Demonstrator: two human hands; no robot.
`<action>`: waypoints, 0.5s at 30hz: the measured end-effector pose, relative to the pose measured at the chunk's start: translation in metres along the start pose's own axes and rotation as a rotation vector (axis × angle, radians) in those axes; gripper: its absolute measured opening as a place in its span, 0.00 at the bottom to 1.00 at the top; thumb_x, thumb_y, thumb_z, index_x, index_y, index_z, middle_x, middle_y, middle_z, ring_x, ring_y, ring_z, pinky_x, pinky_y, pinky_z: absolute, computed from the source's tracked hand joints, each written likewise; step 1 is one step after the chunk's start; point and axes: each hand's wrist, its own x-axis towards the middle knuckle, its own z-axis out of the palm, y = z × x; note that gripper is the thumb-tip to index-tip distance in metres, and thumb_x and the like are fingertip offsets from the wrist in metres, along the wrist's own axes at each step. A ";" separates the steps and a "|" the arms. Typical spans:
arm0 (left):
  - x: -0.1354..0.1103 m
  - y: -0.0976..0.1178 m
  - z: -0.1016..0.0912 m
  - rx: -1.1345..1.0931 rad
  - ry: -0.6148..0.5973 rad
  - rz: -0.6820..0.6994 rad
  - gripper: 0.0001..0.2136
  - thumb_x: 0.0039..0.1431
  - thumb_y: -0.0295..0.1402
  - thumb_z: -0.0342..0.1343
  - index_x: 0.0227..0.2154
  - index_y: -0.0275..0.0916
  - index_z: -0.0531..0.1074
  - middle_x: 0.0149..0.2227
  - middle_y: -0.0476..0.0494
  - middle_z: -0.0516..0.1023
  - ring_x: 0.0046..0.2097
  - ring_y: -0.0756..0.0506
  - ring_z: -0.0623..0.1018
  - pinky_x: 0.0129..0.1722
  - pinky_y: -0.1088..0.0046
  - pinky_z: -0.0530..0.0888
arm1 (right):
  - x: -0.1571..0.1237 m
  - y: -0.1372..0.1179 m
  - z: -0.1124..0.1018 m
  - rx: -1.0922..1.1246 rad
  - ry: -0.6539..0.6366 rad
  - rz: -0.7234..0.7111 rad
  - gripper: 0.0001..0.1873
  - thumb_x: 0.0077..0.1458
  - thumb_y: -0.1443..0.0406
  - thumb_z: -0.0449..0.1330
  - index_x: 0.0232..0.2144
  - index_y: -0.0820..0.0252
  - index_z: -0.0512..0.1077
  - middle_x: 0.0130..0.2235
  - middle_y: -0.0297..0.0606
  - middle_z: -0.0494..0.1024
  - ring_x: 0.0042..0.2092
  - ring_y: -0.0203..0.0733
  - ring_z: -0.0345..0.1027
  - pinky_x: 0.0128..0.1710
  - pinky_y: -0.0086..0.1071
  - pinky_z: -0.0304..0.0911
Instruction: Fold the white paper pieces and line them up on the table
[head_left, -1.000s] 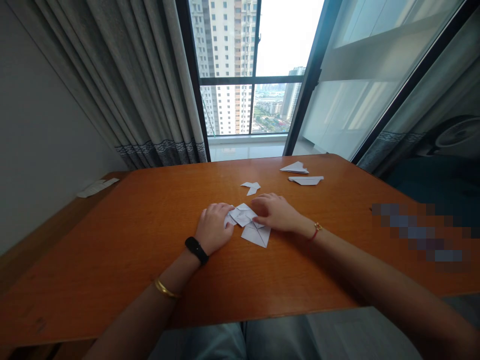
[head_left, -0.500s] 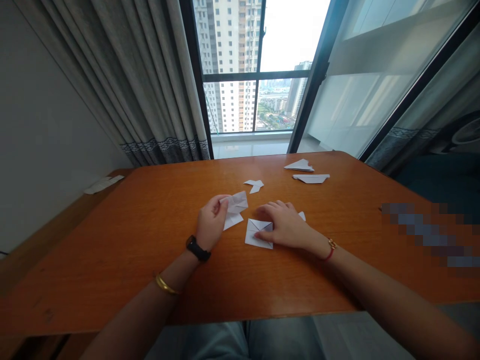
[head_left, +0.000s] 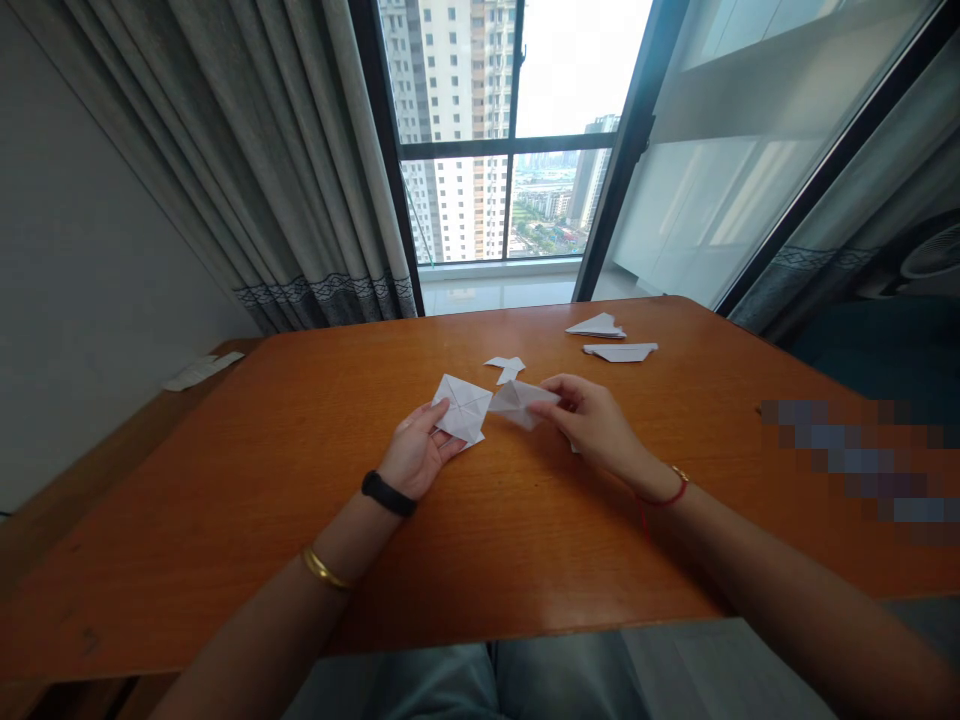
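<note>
Between the thumb and fingers of my left hand (head_left: 421, 440) is a creased square of folded white paper (head_left: 465, 407), its face turned up toward me. Under its lower edge a corner of more white paper shows. My right hand (head_left: 589, 415) pinches a second folded paper (head_left: 521, 402), raised off the table and slightly blurred. The two papers come close together at their neighbouring edges, and I cannot tell if they touch. Just behind them lies a small folded white piece (head_left: 507, 368) with pointed arms. A bit of white shows beneath my right hand, mostly hidden.
On the wooden table (head_left: 300, 500), a paper plane (head_left: 598, 326) and a flat folded paper (head_left: 621, 352) lie at the back right. More white paper (head_left: 202, 371) rests on the ledge at left. A blurred-out patch (head_left: 862, 460) covers the right side. Curtains and a window stand beyond.
My right hand has lifted the folded square off the table and brought it up beside the left one. My left hand has turned its paper so the creased face shows.
</note>
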 end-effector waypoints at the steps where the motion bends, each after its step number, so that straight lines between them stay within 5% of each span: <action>1: -0.001 -0.001 0.000 0.018 -0.006 -0.017 0.08 0.57 0.28 0.57 0.40 0.34 0.70 0.41 0.38 0.79 0.39 0.46 0.80 0.39 0.65 0.79 | -0.001 -0.002 -0.001 0.017 0.119 -0.048 0.10 0.56 0.60 0.57 0.37 0.58 0.73 0.35 0.37 0.78 0.32 0.39 0.70 0.30 0.33 0.65; 3: -0.004 -0.003 0.002 0.081 -0.034 -0.067 0.09 0.57 0.29 0.57 0.40 0.33 0.70 0.40 0.36 0.79 0.37 0.45 0.80 0.37 0.65 0.79 | -0.005 -0.006 0.000 0.021 0.256 -0.207 0.11 0.60 0.62 0.54 0.41 0.56 0.74 0.41 0.39 0.79 0.39 0.41 0.73 0.38 0.36 0.69; 7: -0.010 -0.008 0.008 0.216 -0.125 -0.141 0.09 0.57 0.30 0.56 0.41 0.35 0.70 0.35 0.39 0.79 0.30 0.46 0.79 0.29 0.67 0.78 | -0.018 -0.008 0.008 -0.072 0.160 -0.592 0.16 0.59 0.70 0.53 0.46 0.52 0.73 0.53 0.38 0.74 0.54 0.43 0.68 0.53 0.41 0.65; 15: -0.012 -0.007 0.011 0.188 -0.202 -0.180 0.15 0.63 0.40 0.46 0.44 0.35 0.71 0.33 0.38 0.79 0.27 0.47 0.78 0.25 0.72 0.75 | -0.018 0.002 0.020 -0.256 -0.076 -0.714 0.19 0.54 0.73 0.54 0.46 0.52 0.74 0.51 0.36 0.75 0.54 0.43 0.68 0.56 0.45 0.64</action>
